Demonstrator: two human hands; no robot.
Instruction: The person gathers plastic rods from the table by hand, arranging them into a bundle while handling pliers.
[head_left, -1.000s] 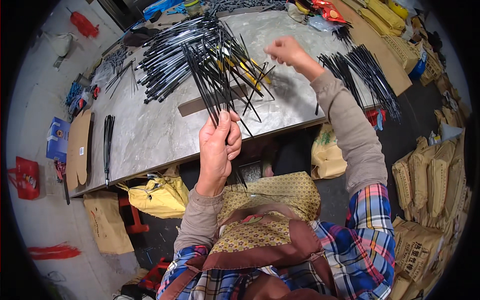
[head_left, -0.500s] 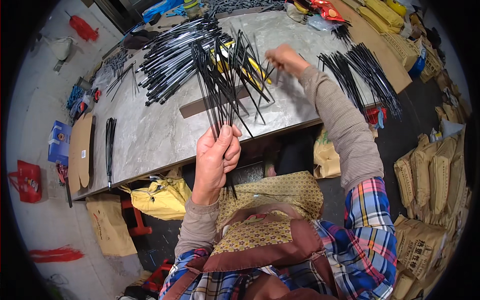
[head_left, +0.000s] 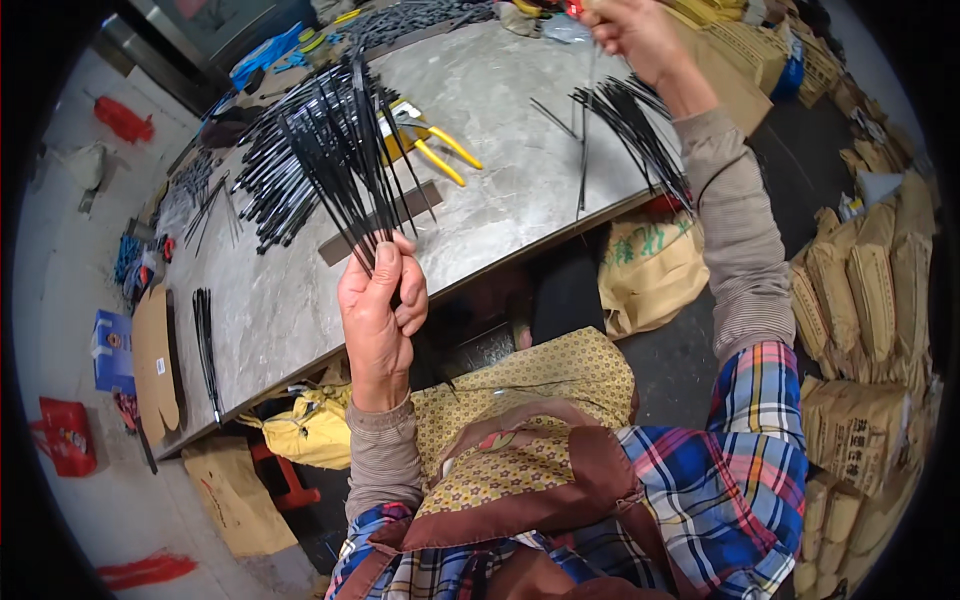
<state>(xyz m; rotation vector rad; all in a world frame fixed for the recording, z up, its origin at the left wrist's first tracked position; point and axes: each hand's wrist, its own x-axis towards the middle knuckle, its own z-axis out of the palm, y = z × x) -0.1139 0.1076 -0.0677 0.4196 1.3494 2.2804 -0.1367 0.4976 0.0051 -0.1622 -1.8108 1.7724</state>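
My left hand [head_left: 382, 290] is closed around the lower ends of a fanned bundle of long thin black strips [head_left: 345, 170], held upright above the table's near edge. The kind of strip is not certain; they look like cable ties. My right hand [head_left: 635, 38] is raised at the far right of the table, fingers pinched, with a blurred thin strip [head_left: 592, 65] seeming to hang from it. Below that hand lies a loose pile of similar black strips [head_left: 635, 130]. Behind the bundle rests a big heap of black rods [head_left: 270, 165], beside yellow-handled pliers [head_left: 440, 150].
The grey table [head_left: 500, 100] carries a brown bar [head_left: 335, 245] and a small black bunch [head_left: 205, 350] at left. A cardboard piece [head_left: 155, 360] stands at its left edge. Yellow cloth [head_left: 310, 425] and a paper sack [head_left: 650, 270] sit below; stacked sacks [head_left: 870, 320] line the right.
My right hand has moved away, up and to the right, from near the bundle. The view has shifted, and the left hand still grips the strips. The pliers show more plainly.
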